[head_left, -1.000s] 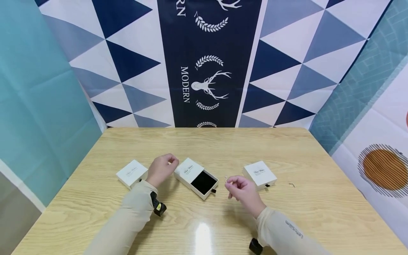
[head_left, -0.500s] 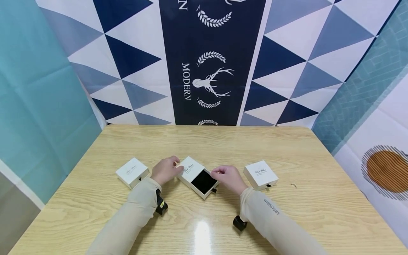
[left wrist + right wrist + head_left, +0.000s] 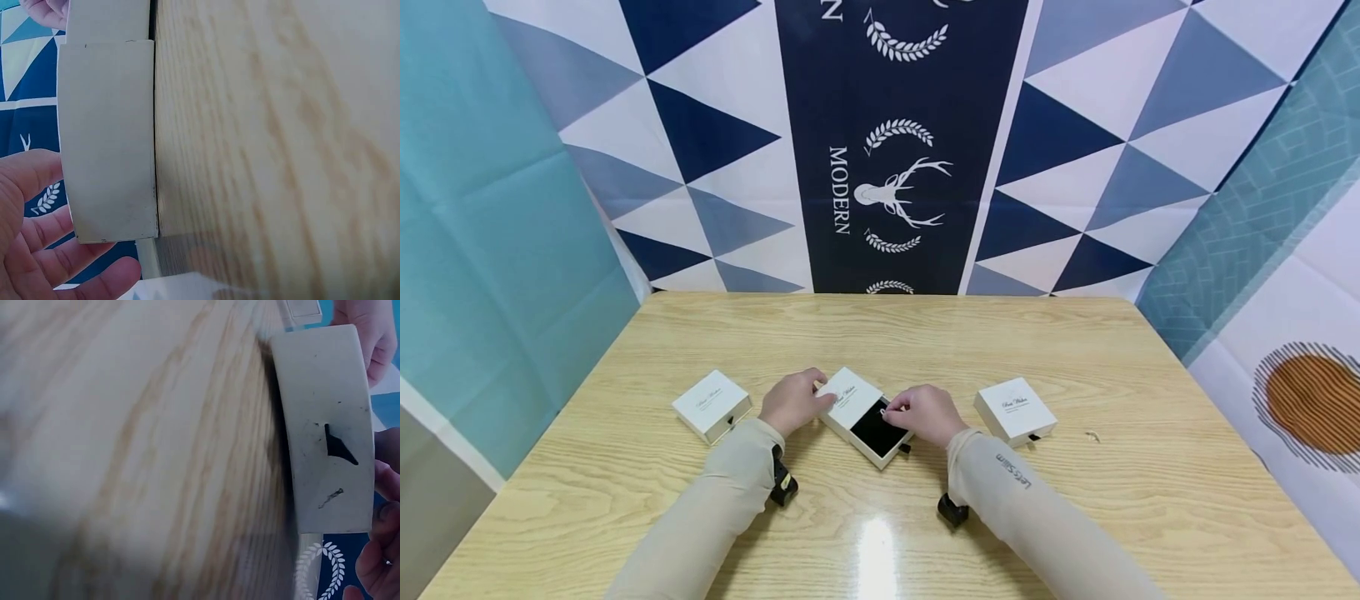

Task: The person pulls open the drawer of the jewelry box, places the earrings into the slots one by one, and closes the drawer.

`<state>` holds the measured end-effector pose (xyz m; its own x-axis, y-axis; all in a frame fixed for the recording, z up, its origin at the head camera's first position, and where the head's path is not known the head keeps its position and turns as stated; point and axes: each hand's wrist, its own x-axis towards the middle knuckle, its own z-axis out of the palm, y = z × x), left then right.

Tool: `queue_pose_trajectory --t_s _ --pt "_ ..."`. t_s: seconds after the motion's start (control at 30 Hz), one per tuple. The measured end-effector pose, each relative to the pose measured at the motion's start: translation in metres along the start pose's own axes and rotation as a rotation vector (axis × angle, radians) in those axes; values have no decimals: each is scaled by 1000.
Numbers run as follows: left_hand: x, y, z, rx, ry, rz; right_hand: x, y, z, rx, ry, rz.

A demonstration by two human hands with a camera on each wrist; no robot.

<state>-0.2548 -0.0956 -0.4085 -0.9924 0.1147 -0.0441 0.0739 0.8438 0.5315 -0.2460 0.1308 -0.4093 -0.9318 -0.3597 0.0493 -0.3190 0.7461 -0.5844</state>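
Observation:
A white slide-out jewelry box stands mid-table, its drawer pulled partway out and showing a black lining. My left hand holds the box's outer sleeve, thumb on one side and fingers around the end, as the left wrist view shows. Over the drawer, my right hand pinches a small silvery piece of jewelry, too small to make out its kind. In the right wrist view the drawer's front carries a black ribbon tab, with right-hand fingers just behind it.
One closed white box sits to the left, another to the right. Further right lies a tiny thin golden item on the wooden table. A patterned cloth hangs behind the table's far edge.
My right hand has moved left from beside the box to over its drawer, bringing the silvery piece along. My left hand has moved slightly right and taken hold of the sleeve.

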Motion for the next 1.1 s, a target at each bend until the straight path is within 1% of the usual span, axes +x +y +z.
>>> queue_pose_trajectory --t_s 0.1,0.23,0.5,0.63,0.87,1.1 --pt "1 0 0 9 -1 -1 1 0 1 -54 4 -26" --pt "1 0 0 17 0 -1 2 -1 2 -102 2 -41" --pt "0 1 2 40 9 10 1 -3 3 -162 -2 -66" --pt "0 0 2 23 10 11 2 -4 4 -186 0 -70" --pt "-1 -2 3 -27 -18 5 4 -6 6 -242 -4 -72" --pt "0 -3 3 -24 -19 7 6 -10 7 -290 -23 -64"
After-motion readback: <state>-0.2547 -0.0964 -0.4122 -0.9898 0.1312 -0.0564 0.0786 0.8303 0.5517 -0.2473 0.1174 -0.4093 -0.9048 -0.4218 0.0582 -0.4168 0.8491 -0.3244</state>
